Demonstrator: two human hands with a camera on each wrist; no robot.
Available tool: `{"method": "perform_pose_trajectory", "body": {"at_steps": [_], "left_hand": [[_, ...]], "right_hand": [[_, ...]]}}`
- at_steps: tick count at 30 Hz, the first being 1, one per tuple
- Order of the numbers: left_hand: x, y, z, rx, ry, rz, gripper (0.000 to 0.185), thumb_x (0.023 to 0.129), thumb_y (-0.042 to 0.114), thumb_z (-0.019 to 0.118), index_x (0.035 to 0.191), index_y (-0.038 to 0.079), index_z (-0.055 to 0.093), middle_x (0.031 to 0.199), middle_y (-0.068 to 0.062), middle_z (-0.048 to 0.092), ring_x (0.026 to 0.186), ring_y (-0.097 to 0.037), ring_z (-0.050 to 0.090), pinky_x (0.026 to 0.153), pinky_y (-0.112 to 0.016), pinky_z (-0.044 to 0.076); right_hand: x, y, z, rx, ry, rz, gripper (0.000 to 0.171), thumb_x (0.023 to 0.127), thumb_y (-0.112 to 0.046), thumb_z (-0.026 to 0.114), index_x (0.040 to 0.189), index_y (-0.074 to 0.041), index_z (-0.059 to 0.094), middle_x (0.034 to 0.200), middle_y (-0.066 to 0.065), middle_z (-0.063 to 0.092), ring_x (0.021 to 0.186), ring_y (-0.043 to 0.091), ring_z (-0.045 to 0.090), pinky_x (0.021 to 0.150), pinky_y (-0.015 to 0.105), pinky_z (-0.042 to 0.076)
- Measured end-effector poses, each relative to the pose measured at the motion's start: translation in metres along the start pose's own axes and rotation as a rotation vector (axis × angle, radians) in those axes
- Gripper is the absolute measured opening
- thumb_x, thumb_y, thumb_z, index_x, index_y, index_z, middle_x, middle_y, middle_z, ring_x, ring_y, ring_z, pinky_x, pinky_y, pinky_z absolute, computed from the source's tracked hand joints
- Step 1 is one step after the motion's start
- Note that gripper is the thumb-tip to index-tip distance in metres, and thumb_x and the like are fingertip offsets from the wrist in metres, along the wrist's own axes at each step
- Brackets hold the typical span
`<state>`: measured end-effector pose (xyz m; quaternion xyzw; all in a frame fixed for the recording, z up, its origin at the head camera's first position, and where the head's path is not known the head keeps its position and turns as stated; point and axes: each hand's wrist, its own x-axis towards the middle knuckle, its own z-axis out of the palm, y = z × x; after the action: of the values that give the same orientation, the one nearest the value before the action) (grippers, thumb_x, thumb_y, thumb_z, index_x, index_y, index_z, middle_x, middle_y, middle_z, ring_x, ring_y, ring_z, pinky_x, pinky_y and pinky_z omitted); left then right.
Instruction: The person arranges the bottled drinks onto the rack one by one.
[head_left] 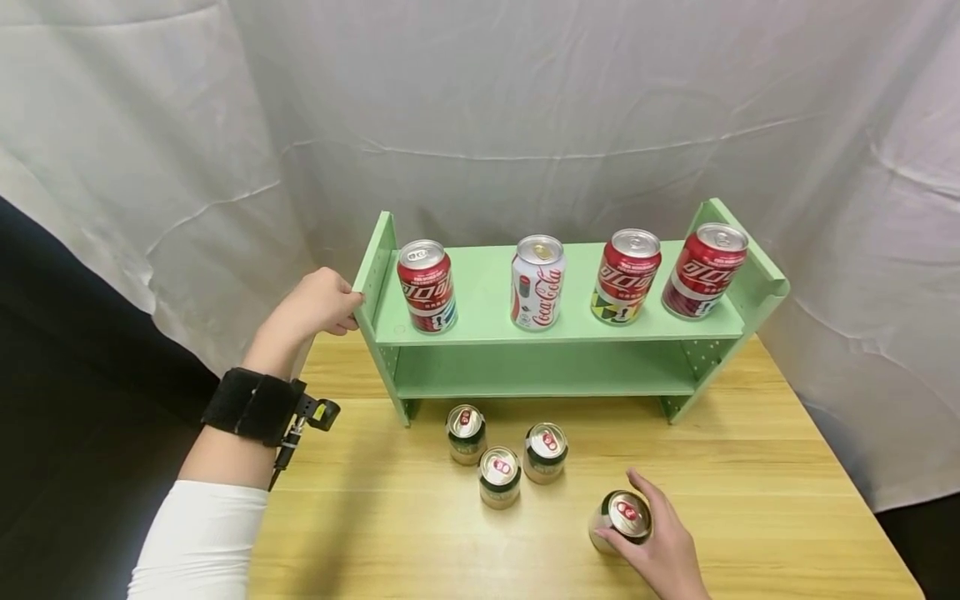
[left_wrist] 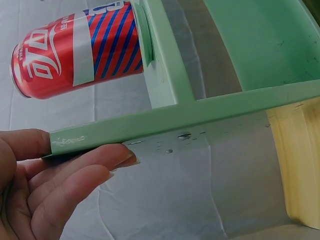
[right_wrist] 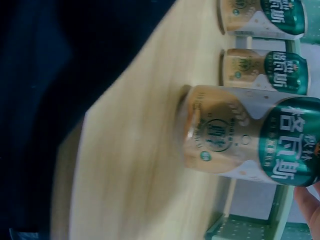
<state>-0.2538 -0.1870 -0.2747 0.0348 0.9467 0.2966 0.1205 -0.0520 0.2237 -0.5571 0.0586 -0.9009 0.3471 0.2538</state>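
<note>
Green shelf (head_left: 555,329) on the wooden counter (head_left: 750,467), steadied by the left hand (head_left: 318,302), fingers (left_wrist: 100,157) curled round its side panel. The right hand (head_left: 663,550) grips a gold can (head_left: 621,521) standing near the counter's front edge; the grasping step looks underway, and lifting likely calls for an upright carry.

I saw the green shelf (head_left: 570,329) as my landmark. Its top board was crowded by four upright soda cans (head_left: 538,282), with gaps between them wide enough for fingers only. The lower bay of the shelf stood open along its whole width. Just in front of the shelf, three small cans (head_left: 501,477) clustered close together and blocked the middle approach. A fourth small can (head_left: 621,521) stood further out, right of that cluster. Bare tabletop (head_left: 757,492) lay open before the shelf's right end. My left hand (head_left: 318,302) occupied the shelf's left side panel.
</note>
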Motion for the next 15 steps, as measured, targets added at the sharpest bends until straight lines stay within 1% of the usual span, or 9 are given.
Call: {"method": "perform_pose_trajectory", "body": {"at_steps": [3, 6, 9, 13, 15], "left_hand": [[0.001, 0.003, 0.000, 0.015, -0.009, 0.020, 0.034, 0.093, 0.013, 0.045, 0.095, -0.015, 0.063, 0.092, -0.027, 0.067, 0.069, -0.020, 0.068, 0.068, -0.035, 0.061], [0.002, 0.005, -0.001, 0.028, -0.015, 0.031, 0.032, 0.093, 0.012, 0.044, 0.094, -0.015, 0.063, 0.092, -0.028, 0.067, 0.066, -0.019, 0.068, 0.067, -0.034, 0.061], [0.001, 0.006, -0.003, 0.031, -0.021, 0.027, 0.032, 0.093, 0.011, 0.044, 0.092, -0.015, 0.063, 0.093, -0.029, 0.067, 0.067, -0.020, 0.069, 0.066, -0.033, 0.061], [0.001, 0.006, -0.005, 0.028, -0.050, 0.024, 0.030, 0.093, 0.009, 0.043, 0.093, -0.015, 0.062, 0.094, -0.030, 0.066, 0.070, -0.022, 0.070, 0.066, -0.033, 0.061], [0.001, 0.006, -0.006, 0.025, -0.073, 0.021, 0.028, 0.093, 0.008, 0.043, 0.090, -0.014, 0.061, 0.094, -0.030, 0.067, 0.071, -0.022, 0.070, 0.067, -0.033, 0.061]], "right_hand": [[-0.005, 0.004, 0.001, 0.035, -0.003, 0.036, 0.096, 0.049, -0.020, 0.093, 0.133, -0.003, 0.048, 0.124, 0.015, 0.059, 0.119, -0.017, 0.035, 0.094, -0.005, 0.025], [-0.009, 0.010, 0.000, 0.109, -0.012, 0.068, 0.096, 0.051, -0.013, 0.092, 0.134, -0.002, 0.046, 0.125, 0.017, 0.058, 0.118, -0.017, 0.037, 0.093, -0.004, 0.028], [-0.010, 0.015, 0.001, 0.165, -0.044, 0.074, 0.099, 0.052, -0.010, 0.091, 0.137, -0.001, 0.042, 0.129, 0.018, 0.055, 0.119, -0.016, 0.037, 0.091, -0.003, 0.030], [-0.014, 0.021, 0.006, 0.231, -0.101, 0.091, 0.103, 0.054, -0.011, 0.090, 0.140, 0.000, 0.035, 0.133, 0.021, 0.051, 0.122, -0.017, 0.033, 0.094, -0.004, 0.027], [-0.018, 0.026, 0.011, 0.253, -0.120, 0.113, 0.105, 0.054, -0.011, 0.090, 0.140, 0.003, 0.033, 0.132, 0.021, 0.051, 0.121, -0.019, 0.032, 0.096, -0.004, 0.026]]}}
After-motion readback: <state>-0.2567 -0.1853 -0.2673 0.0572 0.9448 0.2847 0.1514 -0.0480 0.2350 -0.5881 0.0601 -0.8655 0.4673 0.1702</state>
